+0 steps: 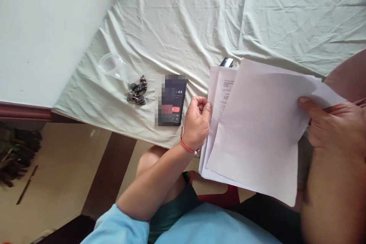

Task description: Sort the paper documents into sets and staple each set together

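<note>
Presumably for steadiness, the papers [257, 126] are held between two grips: my left grip [198, 120] pinches one edge; my right grip [333, 126], thumb on top, clamps the opposite side.

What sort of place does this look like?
Probably a room in a home, though a casual office is possible: a creased, pale tablecloth, with a key ring and a phone lying on it near the papers.

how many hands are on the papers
2: the left hand grips the papers at their left edge, and the right hand holds them at the right, thumb on top. No other hands show.
</note>
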The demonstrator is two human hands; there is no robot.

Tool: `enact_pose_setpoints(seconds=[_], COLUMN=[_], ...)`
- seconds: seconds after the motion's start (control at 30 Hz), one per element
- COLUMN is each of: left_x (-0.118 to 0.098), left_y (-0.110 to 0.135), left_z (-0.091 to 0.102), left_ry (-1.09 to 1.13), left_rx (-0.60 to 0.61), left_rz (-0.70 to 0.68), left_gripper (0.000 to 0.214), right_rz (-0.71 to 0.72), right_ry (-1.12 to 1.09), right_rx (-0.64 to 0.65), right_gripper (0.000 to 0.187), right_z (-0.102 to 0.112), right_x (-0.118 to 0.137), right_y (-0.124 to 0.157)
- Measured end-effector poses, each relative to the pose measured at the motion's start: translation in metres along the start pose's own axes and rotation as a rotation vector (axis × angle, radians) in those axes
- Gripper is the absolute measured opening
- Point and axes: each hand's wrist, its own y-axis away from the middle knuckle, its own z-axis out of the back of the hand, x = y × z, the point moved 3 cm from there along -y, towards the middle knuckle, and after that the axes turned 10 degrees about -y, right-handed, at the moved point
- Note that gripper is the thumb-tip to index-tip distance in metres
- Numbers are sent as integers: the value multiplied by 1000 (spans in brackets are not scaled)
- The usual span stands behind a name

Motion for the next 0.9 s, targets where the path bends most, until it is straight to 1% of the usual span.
enact_pose_setpoints(seconds=[0.07, 0.1, 0.17, 0.27, 0.33, 0.4, 0.5, 0.53, 0.67, 0.77, 0.83, 0.9], left_x=[-1, -2, -5, -9, -10, -11, -9, -8, -5, -7, -8, -9], left_y=[1, 2, 4, 5, 6, 6, 6, 6, 7, 8, 8, 9], left_z=[-1, -1, -1, -2, -2, -2, -2, -2, -3, -7, -9, -10], left_ry=[42, 52, 43, -20, -58, -79, -77, -75, -38, 39, 86, 113], left_rx=[13, 12, 1, -14, -20, -28, -29, -24, -8, 20, 59, 70], left_rz=[13, 15, 2, -51, -80, -89, -85, -82, -27, 26, 54, 63], left_gripper=[19, 23, 26, 19, 14, 11, 4, 3, 9, 12, 15, 18], right_rz=[-32, -15, 67, 154, 156, 142, 130, 130, 142, 131, 121, 118], right_ry=[-40, -51, -65, -130, -152, -111, -87, -99, -180, -248, -247, -233], right_rx=[-38, -43, -21, -17, -54, -87, -91, -91, -113, -90, -99, -109], right_gripper=[20, 23, 27, 29, 29, 25, 25, 25, 27, 28, 28, 28], right_z=[0, 0, 2, 7, 11, 13, 13, 12, 7, 4, 3, 4], right_x=[-3, -5, -8, -13, -16, -16, -16, -15, -14, -13, -14, -15], right_y=[-1, -2, -6, -11, -13, -13, -13, -13, -13, -12, -12, -13])
